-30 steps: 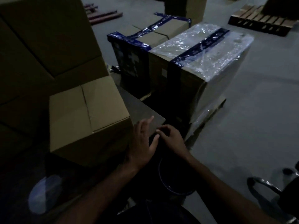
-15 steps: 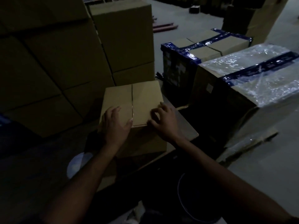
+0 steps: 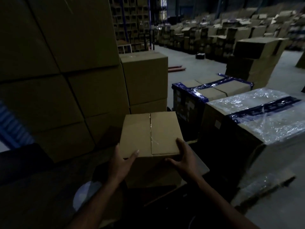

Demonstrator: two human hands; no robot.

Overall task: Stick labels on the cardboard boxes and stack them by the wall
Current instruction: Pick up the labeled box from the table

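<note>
Dark warehouse floor, tall box stack (image 3: 66,80) on your left. A moment ago your hands lay on top of the small cardboard box (image 3: 150,133); now your left hand (image 3: 119,161) and right hand (image 3: 183,158) grip its near corners. You look ready to lift it.

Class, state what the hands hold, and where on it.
Both hands, left and right, grip the small cardboard box at its near top corners.

Both forearms reach forward, left hand (image 3: 121,160) and right hand (image 3: 183,158) spread (thumbs turned inward), palms facing each other.
</note>
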